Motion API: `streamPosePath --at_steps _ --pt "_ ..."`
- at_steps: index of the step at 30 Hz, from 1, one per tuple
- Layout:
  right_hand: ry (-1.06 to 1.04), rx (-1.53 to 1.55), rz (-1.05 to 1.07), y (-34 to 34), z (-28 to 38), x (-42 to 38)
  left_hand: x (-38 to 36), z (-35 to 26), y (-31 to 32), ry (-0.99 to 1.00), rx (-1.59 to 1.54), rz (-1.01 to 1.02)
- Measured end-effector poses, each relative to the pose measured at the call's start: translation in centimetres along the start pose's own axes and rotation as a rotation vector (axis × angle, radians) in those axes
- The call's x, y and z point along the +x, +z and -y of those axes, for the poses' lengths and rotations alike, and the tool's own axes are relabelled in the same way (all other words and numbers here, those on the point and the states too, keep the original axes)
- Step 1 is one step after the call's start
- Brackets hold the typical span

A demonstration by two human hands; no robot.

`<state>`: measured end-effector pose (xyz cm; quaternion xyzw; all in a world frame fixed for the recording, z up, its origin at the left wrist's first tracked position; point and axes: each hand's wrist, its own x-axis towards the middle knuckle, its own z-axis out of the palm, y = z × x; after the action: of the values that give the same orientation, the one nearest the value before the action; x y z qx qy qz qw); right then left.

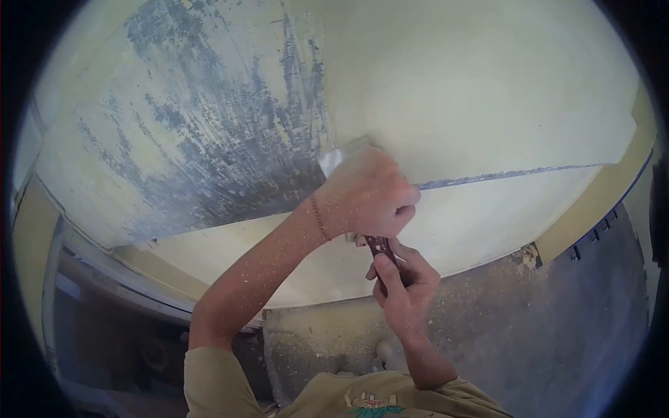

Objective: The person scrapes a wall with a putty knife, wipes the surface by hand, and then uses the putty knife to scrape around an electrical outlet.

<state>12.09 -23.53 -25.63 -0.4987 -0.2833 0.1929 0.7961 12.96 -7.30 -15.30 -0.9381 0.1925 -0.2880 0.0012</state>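
Note:
My left hand (pixel 373 191) is closed in a fist over the upper part of a paint scraper, hiding most of its head. A shiny metal blade (pixel 334 161) shows past the knuckles, against the painted panel (pixel 481 90). Lower down, my right hand (pixel 408 289) wraps round the scraper's dark reddish-brown handle (pixel 381 249), thumb lying along it. The blade sits at the border between a patchy grey scraped area (pixel 230 132) and smooth cream paint. Pale flakes speckle my left forearm.
A lower cream surface (pixel 474 216) runs beneath the panel's bottom edge. Below lies a grey floor (pixel 516 327) strewn with pale chips and dust. A blue-edged strip (pixel 617 209) curves at the right, and a dark recess (pixel 132 334) lies at the lower left.

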Motion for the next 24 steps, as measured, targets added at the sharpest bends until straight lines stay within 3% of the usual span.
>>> streamPosePath --at_steps 5,10,12,15,22,24 --pt "0.074 0.048 -0.054 0.1 0.0 -0.7 -0.4 0.0 0.7 0.035 0.003 0.010" --pt "-0.003 0.052 -0.034 0.2 -0.4 -0.7 0.1 -0.2 0.3 0.052 -0.026 -0.023" --pt "-0.009 0.057 -0.050 0.5 -0.2 -0.6 0.5 -0.4 0.0 0.024 0.030 0.144" --pt "0.049 0.014 -0.061 0.4 1.1 -0.3 1.0 0.3 -0.5 0.051 0.012 0.026" --pt "-0.017 0.003 -0.070 0.9 -0.2 -0.4 0.9 0.0 -0.1 0.042 0.006 0.090" --pt "-0.026 -0.013 -0.083 0.8 0.2 -0.2 1.3 0.3 -1.3 0.066 -0.032 -0.019"
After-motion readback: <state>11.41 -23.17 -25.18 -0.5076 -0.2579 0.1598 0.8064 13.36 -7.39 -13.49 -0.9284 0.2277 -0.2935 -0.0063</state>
